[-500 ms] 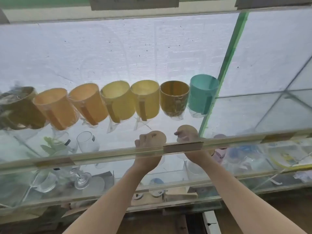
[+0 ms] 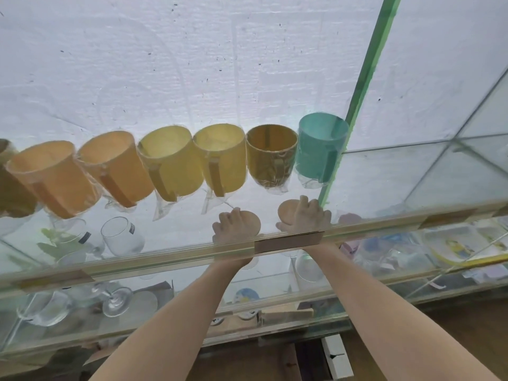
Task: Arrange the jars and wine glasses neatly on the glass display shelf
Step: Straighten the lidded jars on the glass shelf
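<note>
Head view: left hand point(image 2: 232, 229) and right hand point(image 2: 305, 217) each grip one round lid.

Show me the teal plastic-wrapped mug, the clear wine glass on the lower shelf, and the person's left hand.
Teal plastic-wrapped mug point(image 2: 320, 149): head view, on its side wall.
Clear wine glass with a dark label point(image 2: 122, 237): head view, on its bowl.
Left hand point(image 2: 232, 226): head view, on the knuckles.

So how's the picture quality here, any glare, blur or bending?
Head view: strongly backlit by the white wall, so the cups glow; wide-angle bending bows the shelf edge and fans the cups; both hands, left hand and right hand, look hazy through glass; lower-shelf wine glasses are soft.
</note>
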{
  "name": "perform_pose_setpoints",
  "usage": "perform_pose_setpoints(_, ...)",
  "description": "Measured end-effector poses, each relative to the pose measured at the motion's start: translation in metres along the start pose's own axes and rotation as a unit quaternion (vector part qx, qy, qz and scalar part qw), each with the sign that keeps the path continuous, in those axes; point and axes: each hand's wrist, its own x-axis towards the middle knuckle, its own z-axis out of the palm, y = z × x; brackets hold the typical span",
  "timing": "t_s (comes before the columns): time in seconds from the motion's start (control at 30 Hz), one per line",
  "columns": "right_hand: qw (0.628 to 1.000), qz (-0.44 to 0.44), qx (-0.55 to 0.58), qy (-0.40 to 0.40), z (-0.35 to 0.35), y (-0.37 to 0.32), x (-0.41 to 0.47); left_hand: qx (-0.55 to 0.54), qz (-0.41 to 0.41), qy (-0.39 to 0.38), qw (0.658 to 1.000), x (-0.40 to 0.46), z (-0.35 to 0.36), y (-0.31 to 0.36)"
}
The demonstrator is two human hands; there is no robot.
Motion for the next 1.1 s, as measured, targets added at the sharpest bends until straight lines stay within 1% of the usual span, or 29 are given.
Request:
perform_pose_setpoints(0.03,1.0,0.002,-0.019,0.008,0.0,0.001,0.0,0.01,0.032,0.015,0.999,0.003,0.003,-0.001)
perform_pose_setpoints(0.07,1.0,0.001,-0.024,0.011,-0.001,0.001,0.0,0.039,0.041,-0.019,0.998,0.004,-0.007,0.007)
perform_pose_setpoints(0.1,1.0,-0.011,-0.022,0.018,-0.002,0.001,0.003,0.091,0.069,-0.016,0.993,0.002,-0.014,0.014)
perform_pose_setpoints(0.13,1.0,-0.03,-0.006,0.002,0.0,0.0,0.006,0.113,0.08,-0.036,0.99,-0.005,-0.032,0.029)
perform_pose_setpoints(0.17,0.998,-0.054,0.012,-0.029,-0.001,0.0,0.011,0.135,0.101,-0.028,0.985,-0.012,-0.045,0.038)
perform_pose_setpoints(0.2,0.994,-0.073,0.025,-0.079,-0.004,-0.001,0.012,0.142,0.109,-0.028,0.983,-0.016,-0.06,0.046)
perform_pose_setpoints(0.23,0.99,-0.085,0.03,-0.112,-0.005,-0.003,0.013,0.17,0.111,-0.023,0.979,-0.02,-0.071,0.053)
perform_pose_setpoints(0.27,0.988,-0.096,0.026,-0.116,-0.006,-0.005,0.011,0.2,0.116,-0.025,0.972,-0.024,-0.079,0.054)
perform_pose_setpoints(0.3,0.99,-0.106,0.011,-0.096,-0.006,-0.007,0.008,0.232,0.125,-0.02,0.964,-0.028,-0.078,0.05)
perform_pose_setpoints(0.33,0.991,-0.117,-0.005,-0.072,-0.007,-0.009,0.002,0.25,0.135,-0.037,0.958,-0.031,-0.08,0.047)
perform_pose_setpoints(0.37,0.989,-0.131,-0.019,-0.059,-0.007,-0.01,-0.001,0.262,0.14,-0.073,0.952,-0.034,-0.084,0.044)
perform_pose_setpoints(0.43,0.98,-0.178,-0.048,-0.074,-0.003,-0.005,-0.006,0.273,0.138,-0.132,0.943,-0.037,-0.097,0.045)
perform_pose_setpoints(0.5,0.971,-0.211,-0.073,-0.079,-0.003,0.001,-0.006,0.247,0.13,-0.17,0.945,-0.04,-0.11,0.047)
perform_pose_setpoints(0.6,0.963,-0.24,-0.101,-0.077,-0.003,0.001,-0.011,0.192,0.106,-0.234,0.947,-0.049,-0.13,0.051)
perform_pose_setpoints(0.67,0.957,-0.261,-0.098,-0.086,-0.005,0.001,-0.015,0.181,0.099,-0.241,0.948,-0.057,-0.139,0.052)
perform_pose_setpoints(0.7,0.956,-0.264,-0.089,-0.094,-0.007,0.003,-0.018,0.158,0.085,-0.246,0.952,-0.061,-0.142,0.051)
perform_pose_setpoints(0.77,0.955,-0.263,-0.062,-0.118,-0.009,0.008,-0.024,0.067,0.026,-0.249,0.966,-0.073,-0.146,0.051)
perform_pose_setpoints(0.8,0.954,-0.257,-0.047,-0.144,-0.009,0.009,-0.026,0.022,0.007,-0.239,0.971,-0.077,-0.146,0.051)
perform_pose_setpoints(0.87,0.951,-0.235,-0.016,-0.201,-0.013,0.012,-0.033,-0.017,-0.002,-0.209,0.978,-0.083,-0.144,0.048)
perform_pose_setpoints(0.9,0.952,-0.222,0.005,-0.209,-0.018,0.013,-0.037,-0.031,-0.017,-0.205,0.978,-0.085,-0.141,0.046)
perform_pose_setpoints(0.97,0.958,-0.209,0.042,-0.194,-0.025,0.015,-0.042,-0.044,-0.055,-0.216,0.974,-0.09,-0.139,0.046)
perform_pose_setpoints(1.0,0.957,-0.21,0.053,-0.195,-0.029,0.016,-0.045,-0.033,-0.064,-0.221,0.973,-0.092,-0.138,0.047)
perform_pose_setpoints(1.1,0.957,-0.227,0.024,-0.178,-0.036,0.017,-0.052,0.043,-0.068,-0.223,0.971,-0.094,-0.142,0.053)
